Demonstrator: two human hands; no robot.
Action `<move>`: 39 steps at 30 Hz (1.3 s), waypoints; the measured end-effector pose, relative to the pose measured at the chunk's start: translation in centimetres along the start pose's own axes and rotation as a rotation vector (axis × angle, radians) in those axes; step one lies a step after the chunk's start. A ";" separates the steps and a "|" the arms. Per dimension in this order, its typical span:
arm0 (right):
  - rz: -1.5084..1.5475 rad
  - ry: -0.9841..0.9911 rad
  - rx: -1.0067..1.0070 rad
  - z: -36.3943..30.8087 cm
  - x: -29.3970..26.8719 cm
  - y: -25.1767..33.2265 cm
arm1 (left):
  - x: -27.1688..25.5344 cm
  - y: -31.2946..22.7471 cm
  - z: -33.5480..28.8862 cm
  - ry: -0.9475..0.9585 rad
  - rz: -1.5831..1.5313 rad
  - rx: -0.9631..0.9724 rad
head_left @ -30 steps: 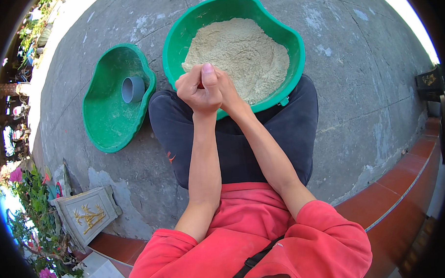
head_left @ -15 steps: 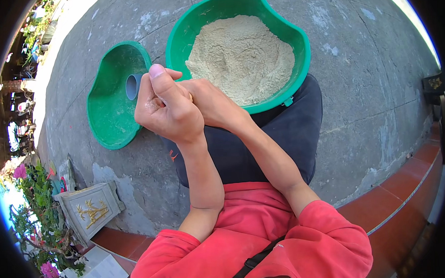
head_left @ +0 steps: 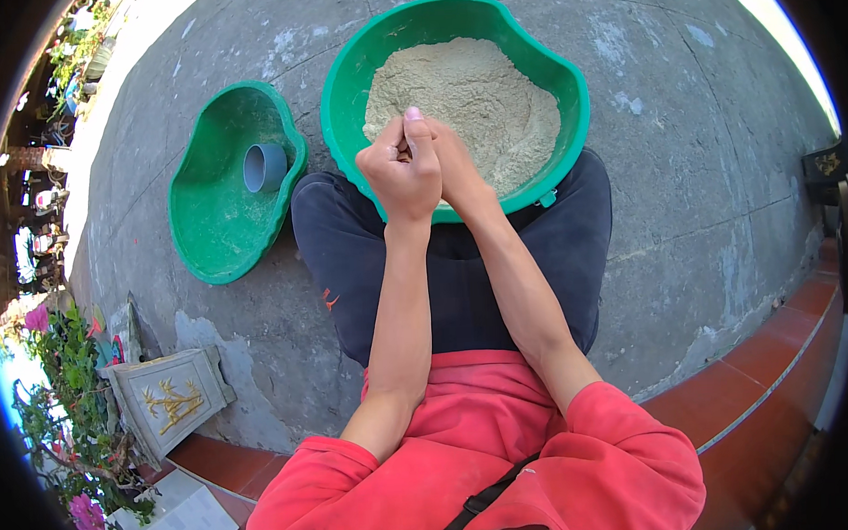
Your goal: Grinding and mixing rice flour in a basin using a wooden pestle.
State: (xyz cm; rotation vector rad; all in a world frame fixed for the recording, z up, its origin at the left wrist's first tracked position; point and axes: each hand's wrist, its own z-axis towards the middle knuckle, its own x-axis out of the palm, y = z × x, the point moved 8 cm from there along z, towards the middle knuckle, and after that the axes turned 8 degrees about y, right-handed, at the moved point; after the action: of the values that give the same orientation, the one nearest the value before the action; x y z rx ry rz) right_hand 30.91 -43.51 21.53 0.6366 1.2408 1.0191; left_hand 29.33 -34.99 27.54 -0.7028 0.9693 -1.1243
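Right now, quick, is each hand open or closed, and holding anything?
Left hand: closed in a fist; whether it holds anything can't be told.
Right hand: partly behind the left, fingers hidden; can't tell.

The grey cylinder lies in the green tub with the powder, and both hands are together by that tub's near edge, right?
Not quite: the head view shows the grey cylinder in the other green tub, at left. The left hand and right hand are together by the near edge of the powder tub.
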 end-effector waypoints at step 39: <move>-0.048 -0.277 -0.006 -3.0 -4.7 -7.8 | 4.0 -3.3 -1.4 0.118 -0.195 0.295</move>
State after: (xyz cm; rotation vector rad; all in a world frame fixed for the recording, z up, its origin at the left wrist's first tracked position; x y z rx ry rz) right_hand 30.23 -51.48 16.23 0.7144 1.0049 0.8623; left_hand 27.15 -39.83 28.68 -0.5021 0.8223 -1.4589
